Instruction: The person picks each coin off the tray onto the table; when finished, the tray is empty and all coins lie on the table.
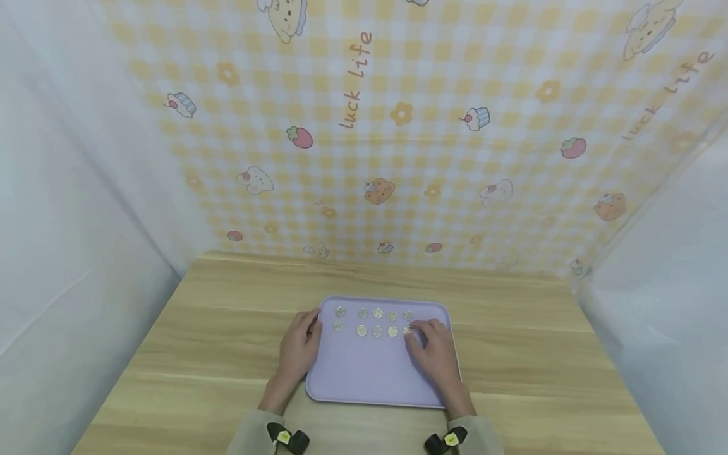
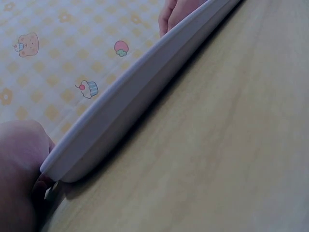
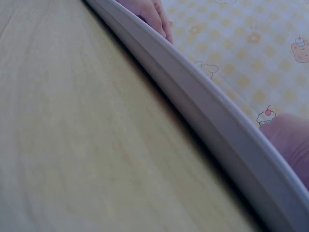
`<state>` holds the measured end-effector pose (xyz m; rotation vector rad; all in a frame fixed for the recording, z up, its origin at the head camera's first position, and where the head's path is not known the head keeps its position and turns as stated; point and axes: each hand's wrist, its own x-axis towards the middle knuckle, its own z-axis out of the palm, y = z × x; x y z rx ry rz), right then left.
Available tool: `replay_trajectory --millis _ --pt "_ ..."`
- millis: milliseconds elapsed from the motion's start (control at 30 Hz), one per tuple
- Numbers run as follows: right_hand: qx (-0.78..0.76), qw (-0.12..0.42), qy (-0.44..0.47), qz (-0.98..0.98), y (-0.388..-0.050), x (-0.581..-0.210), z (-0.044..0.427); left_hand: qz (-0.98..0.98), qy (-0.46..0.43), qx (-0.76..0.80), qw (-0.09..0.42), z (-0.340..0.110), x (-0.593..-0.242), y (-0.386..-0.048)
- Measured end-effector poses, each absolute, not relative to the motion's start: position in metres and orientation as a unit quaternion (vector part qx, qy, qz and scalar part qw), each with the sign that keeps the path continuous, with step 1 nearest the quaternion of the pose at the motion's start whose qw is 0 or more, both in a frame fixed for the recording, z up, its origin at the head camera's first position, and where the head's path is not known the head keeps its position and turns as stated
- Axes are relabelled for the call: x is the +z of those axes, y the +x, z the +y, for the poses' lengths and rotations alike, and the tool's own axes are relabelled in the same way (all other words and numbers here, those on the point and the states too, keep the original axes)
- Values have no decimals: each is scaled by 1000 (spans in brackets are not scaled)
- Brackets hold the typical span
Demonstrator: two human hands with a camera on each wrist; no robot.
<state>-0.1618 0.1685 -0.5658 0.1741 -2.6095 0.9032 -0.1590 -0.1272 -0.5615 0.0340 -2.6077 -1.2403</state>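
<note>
A shallow lilac tray (image 1: 364, 376) bears two rows of small round silver-gold coins, among them one coin (image 1: 378, 313) in the far row. At the near row's right end, my right hand (image 1: 435, 354) pinches a coin (image 1: 407, 330) between thumb and index fingertip. Against the tray's left rim rests my left hand (image 1: 298, 351), its fingers curled. The left wrist view shows a small shiny object (image 2: 51, 190) at those fingers, below the rim; its kind is unclear. Across the tray in that view, part of my right hand (image 2: 179, 13) is visible.
Beneath the tray is a wood-grain table (image 1: 529, 366). A yellow checked cloth (image 1: 398, 151) with cartoon prints hangs behind it. White sheets (image 1: 74, 208) enclose both sides. Wrist cameras (image 1: 287, 437) are strapped over the sleeves.
</note>
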Motion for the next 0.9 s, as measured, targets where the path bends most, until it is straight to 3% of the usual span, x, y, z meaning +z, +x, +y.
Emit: replay_trajectory --millis 567,900 --pt "296 175 66 -936 -163 -566 168 -894 14 -429 130 -127 -562 -159" --pt "324 103 21 -940 -165 -560 167 -895 13 -427 128 -127 -561 -159"
